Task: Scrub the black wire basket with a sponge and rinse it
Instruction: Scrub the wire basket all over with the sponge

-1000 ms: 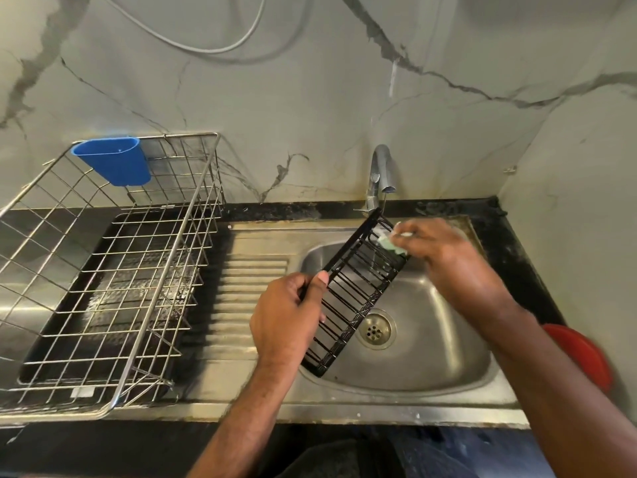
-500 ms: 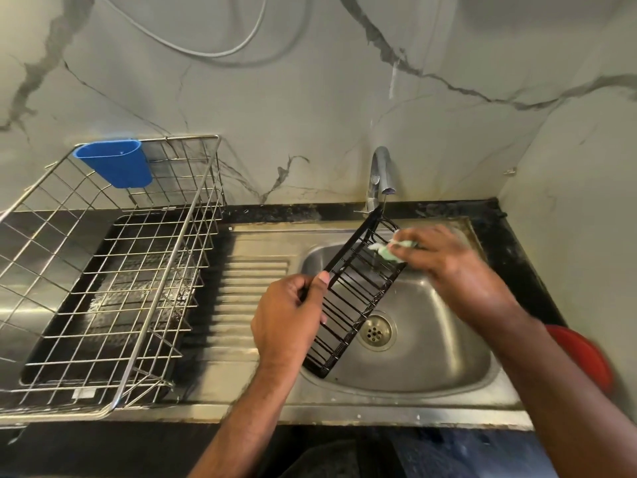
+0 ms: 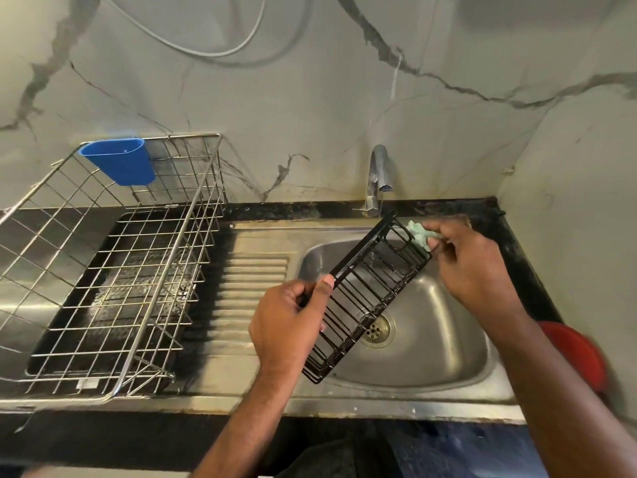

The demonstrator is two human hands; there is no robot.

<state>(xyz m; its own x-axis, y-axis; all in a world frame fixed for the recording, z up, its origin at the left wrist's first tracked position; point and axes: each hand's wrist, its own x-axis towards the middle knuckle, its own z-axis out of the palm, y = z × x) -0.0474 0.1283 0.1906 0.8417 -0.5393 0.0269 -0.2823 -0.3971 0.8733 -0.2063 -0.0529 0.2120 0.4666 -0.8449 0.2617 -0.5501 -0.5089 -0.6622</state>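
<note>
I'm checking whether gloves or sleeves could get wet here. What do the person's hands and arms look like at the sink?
Both the left hand and the right hand are bare: no gloves, rings, watch or bracelet show. Both forearms are uncovered down to the frame's bottom edge, with no sleeve in view.

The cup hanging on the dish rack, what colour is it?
Blue: the cup hooked on the rack's back rim shows clearly in the head view.
</note>
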